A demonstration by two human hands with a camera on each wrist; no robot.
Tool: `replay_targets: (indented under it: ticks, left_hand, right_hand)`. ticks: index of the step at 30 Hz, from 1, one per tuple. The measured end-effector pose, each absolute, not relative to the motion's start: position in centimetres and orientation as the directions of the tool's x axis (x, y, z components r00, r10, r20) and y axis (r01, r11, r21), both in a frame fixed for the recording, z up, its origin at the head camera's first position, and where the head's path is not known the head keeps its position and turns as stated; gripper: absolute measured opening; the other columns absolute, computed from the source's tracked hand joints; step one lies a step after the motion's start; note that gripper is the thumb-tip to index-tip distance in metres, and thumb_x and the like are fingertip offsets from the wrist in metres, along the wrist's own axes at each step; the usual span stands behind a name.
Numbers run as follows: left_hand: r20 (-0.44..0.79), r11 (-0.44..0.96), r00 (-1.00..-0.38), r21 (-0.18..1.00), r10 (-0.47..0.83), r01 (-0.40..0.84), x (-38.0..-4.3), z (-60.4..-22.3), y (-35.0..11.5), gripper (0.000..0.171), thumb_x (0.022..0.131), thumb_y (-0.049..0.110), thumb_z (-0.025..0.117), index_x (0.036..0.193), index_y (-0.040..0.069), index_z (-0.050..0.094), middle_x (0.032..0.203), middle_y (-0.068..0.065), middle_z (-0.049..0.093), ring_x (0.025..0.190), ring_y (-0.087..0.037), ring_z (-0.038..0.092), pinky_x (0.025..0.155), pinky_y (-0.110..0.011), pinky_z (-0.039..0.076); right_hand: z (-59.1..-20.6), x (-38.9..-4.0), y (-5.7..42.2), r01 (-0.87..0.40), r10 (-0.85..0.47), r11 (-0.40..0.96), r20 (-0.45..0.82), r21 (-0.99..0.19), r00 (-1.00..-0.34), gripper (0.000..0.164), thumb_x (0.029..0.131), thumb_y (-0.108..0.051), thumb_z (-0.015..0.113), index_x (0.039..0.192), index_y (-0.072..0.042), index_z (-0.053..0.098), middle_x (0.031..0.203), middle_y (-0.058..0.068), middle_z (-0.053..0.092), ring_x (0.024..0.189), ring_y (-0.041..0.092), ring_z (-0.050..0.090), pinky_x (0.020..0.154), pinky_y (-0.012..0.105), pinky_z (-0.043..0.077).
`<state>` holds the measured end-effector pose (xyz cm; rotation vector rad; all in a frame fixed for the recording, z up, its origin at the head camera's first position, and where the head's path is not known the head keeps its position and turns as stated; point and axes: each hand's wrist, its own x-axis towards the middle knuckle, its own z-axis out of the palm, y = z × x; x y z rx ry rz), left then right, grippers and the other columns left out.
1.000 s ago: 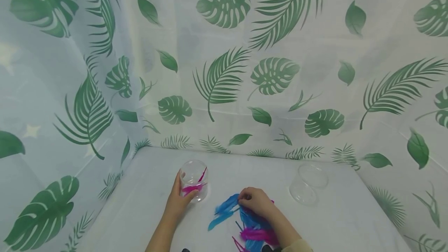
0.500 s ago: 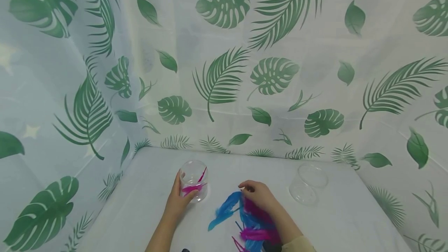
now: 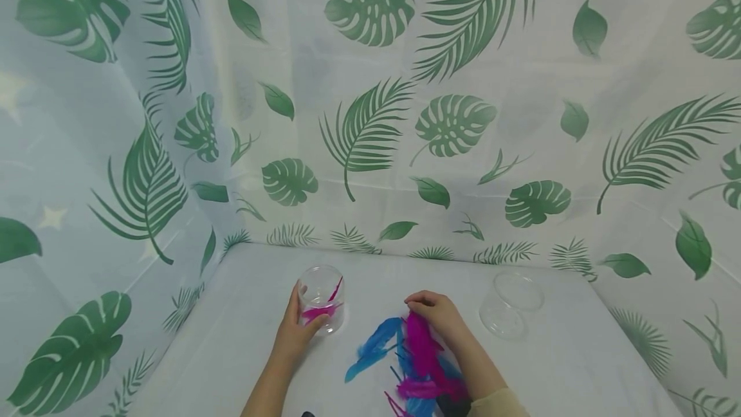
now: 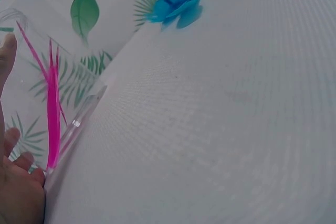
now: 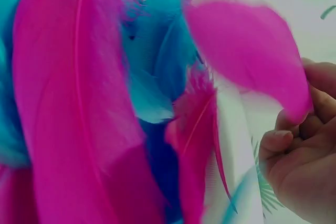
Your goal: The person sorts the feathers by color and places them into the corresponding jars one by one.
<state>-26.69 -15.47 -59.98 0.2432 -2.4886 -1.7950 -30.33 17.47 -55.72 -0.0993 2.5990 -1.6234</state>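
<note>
My left hand (image 3: 296,333) grips a clear plastic cup (image 3: 336,322) standing on the table, thumb in front and fingers around its far side. Inside the cup lie magenta feathers (image 4: 53,114), seen through its wall in the left wrist view. My right hand (image 3: 435,314) pinches the end of a magenta feather (image 5: 247,51) between thumb and fingers, raised over the pile. Below it is a heap of blue feathers (image 3: 373,347) and more magenta feathers (image 3: 425,388). In the right wrist view a large magenta feather (image 5: 79,98) fills the left side, close to the camera.
At the right, a second clear cup (image 3: 499,320) stands on the white table (image 3: 556,365), with a clear ring-like rim (image 3: 519,291) behind it. A leaf-printed curtain (image 3: 370,147) hangs along the back and both sides.
My right hand has moved up and to the right from the blue feathers, drawing up a magenta feather that now shows below its fingers. The left hand and cup have stayed put.
</note>
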Motion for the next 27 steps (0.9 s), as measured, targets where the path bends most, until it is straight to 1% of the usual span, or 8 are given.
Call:
replay_targets:
  ticks: [2, 4, 8, 12, 15, 21, 24, 27]
  left_hand:
    - [-0.042, 0.306, -0.985, 0.948, -0.165, -0.092, -26.7, -60.0, -15.5, 0.112, 0.067, 0.068, 0.078, 0.155, 0.048, 0.01, 0.165, 0.004, 0.024, 0.152, -0.038, 0.017, 0.108, -0.065, 0.036]
    - [-0.034, 0.31, -0.985, 0.947, -0.167, -0.085, -26.7, -60.0, -15.4, 0.112, 0.068, 0.067, 0.078, 0.155, 0.047, 0.011, 0.165, 0.002, 0.025, 0.152, -0.039, 0.018, 0.107, -0.065, 0.037]
    - [-0.026, 0.319, -0.985, 0.944, -0.171, -0.08, -26.6, -60.0, -15.4, 0.112, 0.069, 0.066, 0.078, 0.156, 0.046, 0.011, 0.164, 0.002, 0.026, 0.152, -0.04, 0.019, 0.107, -0.066, 0.037]
    - [-0.034, 0.32, -0.984, 0.943, -0.173, -0.088, -26.5, -59.9, -15.3, 0.112, 0.068, 0.068, 0.077, 0.155, 0.048, 0.01, 0.164, 0.003, 0.026, 0.152, -0.038, 0.018, 0.108, -0.065, 0.036]
    - [-0.033, 0.323, -0.984, 0.942, -0.174, -0.088, -26.5, -59.9, -15.2, 0.113, 0.067, 0.069, 0.077, 0.156, 0.046, 0.01, 0.164, 0.002, 0.025, 0.152, -0.039, 0.018, 0.108, -0.065, 0.035]
    - [-0.016, 0.321, -0.985, 0.944, -0.171, -0.071, -26.6, -60.0, -15.3, 0.111, 0.07, 0.067, 0.077, 0.156, 0.045, 0.011, 0.164, 0.003, 0.027, 0.153, -0.037, 0.017, 0.111, -0.066, 0.031]
    - [-0.014, 0.313, -0.986, 0.947, -0.166, -0.066, -26.7, -60.0, -15.4, 0.11, 0.07, 0.066, 0.077, 0.156, 0.045, 0.011, 0.164, 0.004, 0.027, 0.153, -0.036, 0.017, 0.112, -0.066, 0.028]
    - [-0.015, 0.309, -0.987, 0.949, -0.163, -0.065, -26.7, -60.0, -15.4, 0.11, 0.07, 0.067, 0.076, 0.156, 0.046, 0.011, 0.164, 0.003, 0.027, 0.153, -0.037, 0.017, 0.112, -0.067, 0.028]
  right_hand:
    - [-55.4, -30.3, 17.7, 0.004, -0.088, 0.39, -0.041, -0.921, -0.995, 0.02, 0.09, -0.026, 0.071, 0.102, -0.01, 0.074, 0.086, 0.006, 0.068, 0.076, 0.014, 0.056, 0.069, 0.032, 0.048]
    - [-55.1, -30.3, 17.7, 0.015, -0.09, 0.358, -0.051, -0.934, -0.995, 0.025, 0.09, -0.028, 0.072, 0.104, -0.007, 0.073, 0.084, 0.011, 0.065, 0.069, 0.015, 0.052, 0.066, 0.033, 0.046]
    - [-54.3, -30.4, 17.5, 0.017, -0.081, 0.324, -0.045, -0.946, -0.996, 0.031, 0.088, -0.034, 0.073, 0.104, -0.007, 0.072, 0.089, 0.017, 0.064, 0.071, 0.016, 0.052, 0.069, 0.033, 0.045]
    - [-53.3, -30.8, 16.6, 0.005, -0.041, 0.287, -0.017, -0.958, -0.999, 0.03, 0.088, -0.037, 0.074, 0.101, -0.011, 0.072, 0.087, 0.013, 0.063, 0.075, 0.018, 0.053, 0.074, 0.032, 0.046]
    - [-52.2, -31.1, 15.5, -0.016, -0.01, 0.236, 0.014, -0.972, -1.0, 0.029, 0.088, -0.037, 0.074, 0.101, -0.011, 0.073, 0.087, 0.008, 0.065, 0.077, 0.02, 0.053, 0.076, 0.033, 0.047]
    - [-49.7, -32.0, 12.3, -0.038, 0.051, 0.176, 0.048, -0.984, -0.998, 0.024, 0.088, -0.036, 0.074, 0.1, -0.015, 0.075, 0.092, 0.004, 0.069, 0.08, 0.02, 0.056, 0.079, 0.035, 0.051]
    - [-48.5, -32.4, 10.6, -0.041, 0.059, 0.161, 0.052, -0.986, -0.997, 0.02, 0.089, -0.035, 0.074, 0.098, -0.018, 0.075, 0.094, 0.002, 0.071, 0.083, 0.021, 0.057, 0.082, 0.036, 0.052]
    - [-47.6, -32.8, 9.1, -0.054, 0.048, 0.154, 0.062, -0.987, -0.997, 0.019, 0.089, -0.035, 0.073, 0.098, -0.018, 0.075, 0.097, 0.001, 0.071, 0.085, 0.021, 0.058, 0.082, 0.034, 0.052]
